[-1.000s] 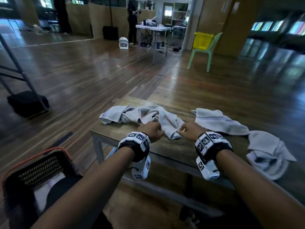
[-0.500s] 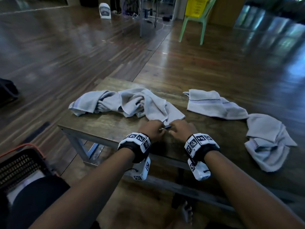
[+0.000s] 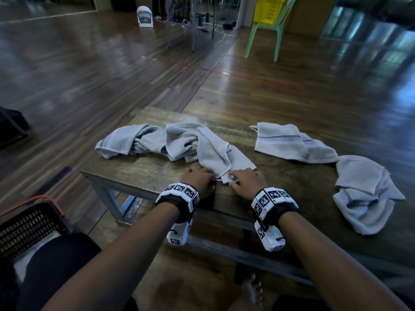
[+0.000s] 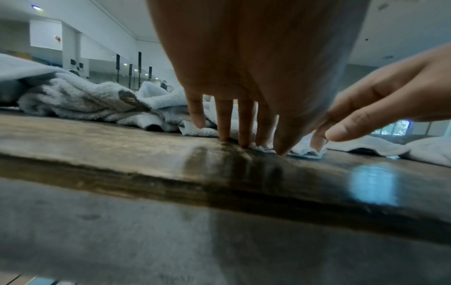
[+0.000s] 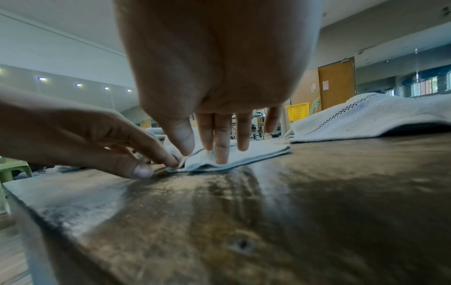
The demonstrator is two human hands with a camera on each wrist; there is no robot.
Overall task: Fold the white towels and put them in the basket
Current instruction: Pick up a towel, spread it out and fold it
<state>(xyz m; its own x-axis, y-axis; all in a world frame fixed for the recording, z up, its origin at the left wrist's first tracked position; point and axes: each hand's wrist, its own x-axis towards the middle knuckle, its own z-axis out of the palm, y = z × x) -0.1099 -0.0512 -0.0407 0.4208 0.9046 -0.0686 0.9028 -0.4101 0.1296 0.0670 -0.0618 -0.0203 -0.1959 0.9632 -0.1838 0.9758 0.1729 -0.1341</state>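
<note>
We see our left hand and right hand, fingers straight, both touching the near corner of a crumpled white towel whose length trails away leftward across the wooden table.

The wooden table in front of me carried three white towels. One lay crumpled, one flat, one bunched.
</note>
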